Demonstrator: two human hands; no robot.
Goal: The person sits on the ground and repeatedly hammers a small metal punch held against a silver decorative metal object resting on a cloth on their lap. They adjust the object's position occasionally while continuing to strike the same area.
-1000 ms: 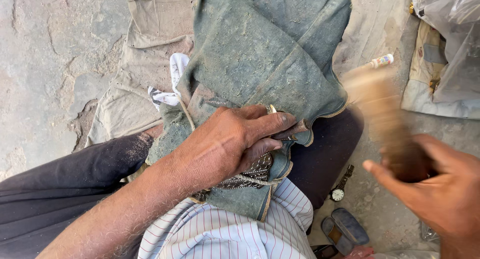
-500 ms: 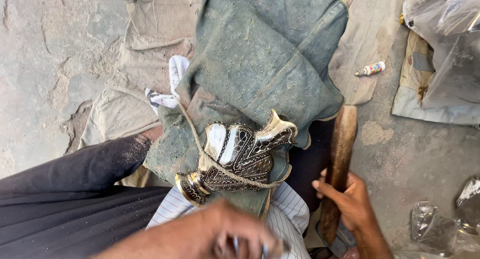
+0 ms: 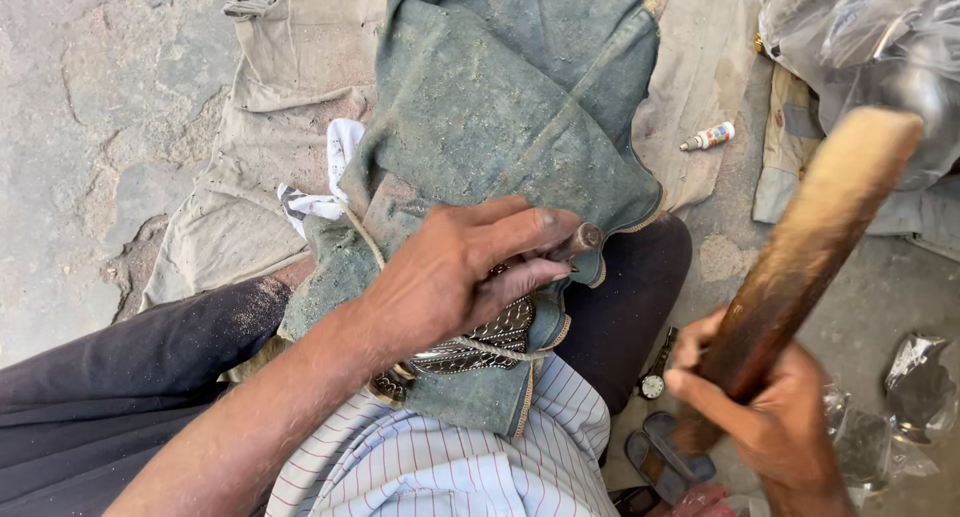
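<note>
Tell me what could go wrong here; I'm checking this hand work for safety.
1. The right hand has the wooden mallet raised while the left hand pinches a small punch at the fingertips; a stray blow could hit the fingers.
2. The metal piece rests on soft cloth over the lap, tied only by cord, so it may shift when struck.

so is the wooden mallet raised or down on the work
Raised: the right hand holds the wooden mallet up in the air, its head well clear of the left hand.
</note>
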